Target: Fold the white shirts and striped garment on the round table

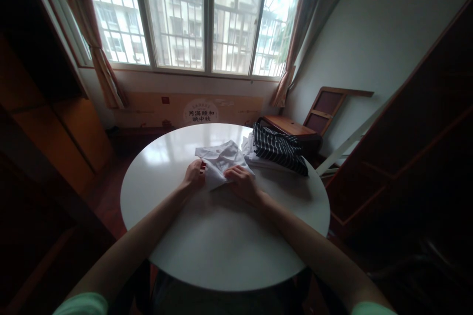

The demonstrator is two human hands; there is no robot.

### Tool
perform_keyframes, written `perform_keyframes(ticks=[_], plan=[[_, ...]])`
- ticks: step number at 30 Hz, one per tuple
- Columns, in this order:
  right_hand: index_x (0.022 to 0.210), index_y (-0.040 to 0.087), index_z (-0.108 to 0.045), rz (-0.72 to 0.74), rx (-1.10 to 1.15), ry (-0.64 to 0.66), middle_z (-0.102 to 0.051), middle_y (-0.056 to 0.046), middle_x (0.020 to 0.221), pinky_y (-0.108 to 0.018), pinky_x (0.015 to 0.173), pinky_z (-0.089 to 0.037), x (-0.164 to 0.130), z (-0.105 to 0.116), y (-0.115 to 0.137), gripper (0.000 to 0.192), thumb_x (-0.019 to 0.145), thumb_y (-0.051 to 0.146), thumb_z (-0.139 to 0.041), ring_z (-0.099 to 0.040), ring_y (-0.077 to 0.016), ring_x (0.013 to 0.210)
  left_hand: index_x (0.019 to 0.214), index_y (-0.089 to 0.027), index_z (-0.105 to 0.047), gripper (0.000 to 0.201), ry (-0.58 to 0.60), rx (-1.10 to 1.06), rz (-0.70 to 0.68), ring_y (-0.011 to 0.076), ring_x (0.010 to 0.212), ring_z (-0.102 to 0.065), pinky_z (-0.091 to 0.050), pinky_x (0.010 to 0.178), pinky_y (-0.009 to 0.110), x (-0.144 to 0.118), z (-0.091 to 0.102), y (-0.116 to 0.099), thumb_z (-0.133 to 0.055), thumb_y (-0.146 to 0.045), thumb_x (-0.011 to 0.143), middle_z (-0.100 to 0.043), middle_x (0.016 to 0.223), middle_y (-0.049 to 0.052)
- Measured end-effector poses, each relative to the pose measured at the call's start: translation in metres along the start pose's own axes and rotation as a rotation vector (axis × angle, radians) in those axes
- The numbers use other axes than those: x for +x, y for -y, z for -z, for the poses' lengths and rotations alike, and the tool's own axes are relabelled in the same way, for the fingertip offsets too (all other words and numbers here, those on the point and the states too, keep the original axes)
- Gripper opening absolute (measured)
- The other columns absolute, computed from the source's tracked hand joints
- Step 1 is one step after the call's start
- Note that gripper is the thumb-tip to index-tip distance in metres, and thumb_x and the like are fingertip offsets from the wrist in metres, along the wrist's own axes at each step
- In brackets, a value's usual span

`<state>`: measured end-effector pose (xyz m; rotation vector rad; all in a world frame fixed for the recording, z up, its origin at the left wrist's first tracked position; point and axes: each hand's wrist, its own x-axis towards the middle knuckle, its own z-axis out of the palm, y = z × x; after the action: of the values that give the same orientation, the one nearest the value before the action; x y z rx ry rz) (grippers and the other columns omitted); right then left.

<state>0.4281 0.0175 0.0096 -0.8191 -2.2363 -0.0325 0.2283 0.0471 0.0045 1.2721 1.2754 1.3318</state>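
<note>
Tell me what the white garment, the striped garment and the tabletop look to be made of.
White garment: soft woven or knit cloth, matte; it creases under the left hand and right hand.
Striped garment: thin fabric, dark with white stripes; lies in limp folds.
Round table: hard, smooth white top, glossy; it mirrors the window light. Laminate or lacquer, cannot tell which.

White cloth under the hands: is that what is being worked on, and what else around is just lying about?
In hand:
- white garment, lying on the round white table
- left hand, gripping its left edge
- right hand, pressing flat on its near right part

Lying about:
- striped garment, on a pile at the table's far right
- folded wooden table against the wall
- cardboard sheet under the window
</note>
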Motion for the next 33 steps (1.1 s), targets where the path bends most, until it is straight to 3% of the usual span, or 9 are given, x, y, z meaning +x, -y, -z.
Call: perform_keyframes(ticks=[2,4,8,12,15,21,26,33], plan=[[0.086,0.022,-0.059,0.017,0.002,0.011,-0.065,-0.002,0.088,-0.029,0.078,-0.045,-0.001,-0.001,0.0,0.019,0.072,0.011,-0.054,-0.056,-0.017,0.087,0.074,-0.016,-0.051,0.033,0.051,-0.212,0.152,0.013,0.054,-0.055,-0.046,0.054,0.027,-0.002,-0.002,-0.002,-0.037,-0.046,0.079,-0.057,0.067,0.004],[0.087,0.021,-0.059,0.047,-0.005,0.03,-0.065,-0.003,0.09,-0.03,0.079,-0.045,-0.001,-0.001,0.002,0.016,0.074,0.014,-0.055,-0.056,-0.0172,0.088,0.077,-0.016,-0.051,0.034,0.102,-0.295,0.209,0.0128,0.055,-0.055,-0.046,0.053,0.026,-0.006,-0.002,-0.007,-0.046,-0.05,0.075,-0.057,0.067,0.003],[0.088,0.02,-0.059,0.114,-0.013,0.082,-0.065,-0.005,0.09,-0.031,0.079,-0.046,-0.001,-0.002,0.005,0.01,0.079,0.019,-0.054,-0.057,-0.0176,0.089,0.083,-0.016,-0.052,0.031,0.143,-0.312,0.147,0.0118,0.056,-0.055,-0.044,0.051,0.023,-0.011,-0.002,-0.014,-0.058,-0.042,0.068,-0.058,0.068,0.001],[0.087,0.018,-0.058,0.134,-0.008,0.09,-0.063,-0.006,0.087,-0.03,0.076,-0.046,0.0,-0.003,0.006,0.015,0.082,0.032,-0.054,-0.057,-0.0174,0.086,0.085,-0.015,-0.052,0.026,0.117,-0.314,0.083,0.0093,0.052,-0.052,-0.041,0.049,0.021,-0.008,-0.003,-0.008,-0.056,-0.03,0.064,-0.058,0.069,0.0],[0.084,0.018,-0.058,0.137,-0.002,0.08,-0.062,-0.006,0.085,-0.029,0.072,-0.046,0.001,-0.003,0.007,0.02,0.083,0.037,-0.054,-0.056,-0.0166,0.082,0.081,-0.015,-0.054,0.022,0.06,-0.172,-0.013,0.0102,0.054,-0.052,-0.042,0.052,0.022,-0.002,-0.001,-0.002,-0.052,-0.027,0.062,-0.058,0.068,0.0],[0.087,0.02,-0.058,0.103,0.001,-0.045,-0.062,-0.005,0.089,-0.032,0.078,-0.046,0.004,0.0,0.008,0.013,0.087,0.028,-0.047,-0.055,-0.017,0.085,0.078,-0.015,-0.059,0.018,-0.092,0.144,-0.247,0.0184,0.083,-0.059,-0.047,0.072,0.029,0.006,0.007,0.003,-0.052,-0.025,0.064,-0.063,0.082,0.005],[0.095,0.02,-0.058,-0.028,-0.022,-0.187,-0.06,-0.007,0.097,-0.036,0.083,-0.047,0.004,0.003,0.001,0.017,0.084,0.018,-0.046,-0.054,-0.0198,0.093,0.078,-0.015,-0.061,0.023,-0.013,-0.003,-0.26,0.017,0.075,-0.058,-0.046,0.065,0.027,0.004,0.005,0.001,-0.059,-0.032,0.063,-0.065,0.079,0.004],[0.12,0.022,-0.049,-0.064,-0.084,-0.166,-0.048,-0.009,0.126,-0.045,0.097,-0.039,0.003,0.002,-0.001,0.041,0.08,0.013,-0.046,-0.042,-0.0238,0.115,0.066,-0.013,-0.059,0.021,0.015,-0.182,-0.193,0.0112,0.06,-0.051,-0.042,0.057,0.022,-0.001,0.0,-0.007,-0.067,-0.027,0.053,-0.061,0.064,-0.001]])
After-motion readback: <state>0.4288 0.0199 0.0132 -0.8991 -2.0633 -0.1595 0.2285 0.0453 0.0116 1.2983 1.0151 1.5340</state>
